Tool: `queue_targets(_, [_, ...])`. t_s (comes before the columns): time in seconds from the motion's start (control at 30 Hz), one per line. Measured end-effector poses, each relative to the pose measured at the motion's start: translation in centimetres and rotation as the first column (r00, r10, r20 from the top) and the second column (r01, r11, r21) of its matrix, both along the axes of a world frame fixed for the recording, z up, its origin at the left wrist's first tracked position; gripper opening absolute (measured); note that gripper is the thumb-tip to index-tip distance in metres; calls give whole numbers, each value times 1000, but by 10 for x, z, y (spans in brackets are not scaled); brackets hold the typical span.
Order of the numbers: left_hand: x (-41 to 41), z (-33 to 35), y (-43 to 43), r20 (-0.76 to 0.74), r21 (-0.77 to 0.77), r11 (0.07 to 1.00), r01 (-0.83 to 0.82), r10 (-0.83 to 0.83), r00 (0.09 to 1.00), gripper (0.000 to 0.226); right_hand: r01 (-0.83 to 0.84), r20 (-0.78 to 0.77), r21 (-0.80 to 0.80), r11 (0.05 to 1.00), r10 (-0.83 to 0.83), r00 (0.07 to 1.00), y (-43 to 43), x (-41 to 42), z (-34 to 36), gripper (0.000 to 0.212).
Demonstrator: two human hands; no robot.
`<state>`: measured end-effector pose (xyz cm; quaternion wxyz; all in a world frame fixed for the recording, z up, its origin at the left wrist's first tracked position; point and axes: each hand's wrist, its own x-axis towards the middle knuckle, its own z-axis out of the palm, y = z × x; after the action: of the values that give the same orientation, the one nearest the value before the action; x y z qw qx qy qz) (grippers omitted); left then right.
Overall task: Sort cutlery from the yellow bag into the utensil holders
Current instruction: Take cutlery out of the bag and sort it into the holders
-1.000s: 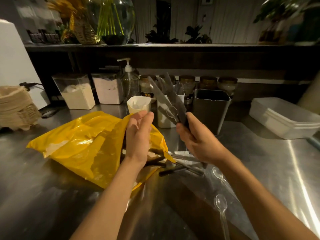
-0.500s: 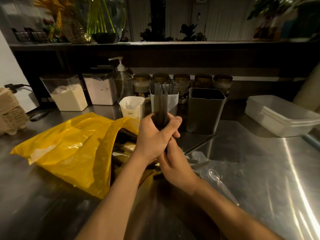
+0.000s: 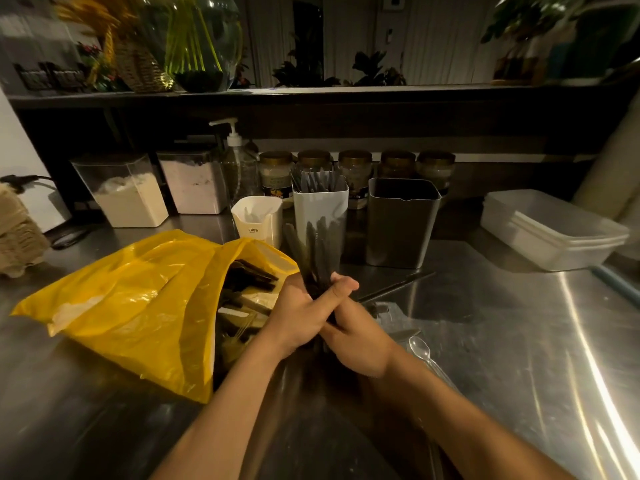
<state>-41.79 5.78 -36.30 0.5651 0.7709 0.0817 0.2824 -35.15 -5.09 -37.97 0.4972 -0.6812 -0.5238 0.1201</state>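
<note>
A bundle of dark plastic knives stands upright between both hands, just in front of the tall white holder, which has similar pieces in it. The left hand has its fingers wrapped round the bundle. The right hand clasps the handles just below, touching the left. The yellow bag lies open on the tabletop to the left, with more dark cutlery inside. A small white holder and a grey holder flank the tall one. A clear spoon lies beside the right wrist.
</note>
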Motion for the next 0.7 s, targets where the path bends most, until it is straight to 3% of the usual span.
queue_targets(0.13, [0,9,-9,29,-222,973,70,-65,997,45,10,-50,-25,1000,-11,999,-2,2,8,18])
queue_targets(0.23, [-1,11,-9,47,-267,961,70,-59,997,40,-17,-113,-23,1000,15,994,-5,1,14,26])
queue_targets(0.33, [-1,17,-6,87,-535,845,11,42,995,34,-15,-170,-82,997,1,986,-11,11,19,43])
queue_targets(0.4, [-1,21,-4,91,-636,769,-61,153,984,32,60,-81,-127,990,-71,994,-15,16,23,46])
queue_targets(0.47, [-1,22,-4,83,-623,772,-127,226,970,37,258,31,-81,963,-256,966,-17,16,26,45])
queue_targets(0.53, [-1,22,-3,39,-587,787,-188,260,965,37,377,38,20,926,-377,925,-17,15,27,57])
queue_targets(0.6, [-4,23,-3,-2,-574,806,-145,176,984,32,317,-63,66,946,-313,948,-14,11,27,62])
queue_targets(0.7, [-11,25,-10,22,-621,773,128,-146,989,35,204,-382,67,977,-164,910,-9,2,35,65])
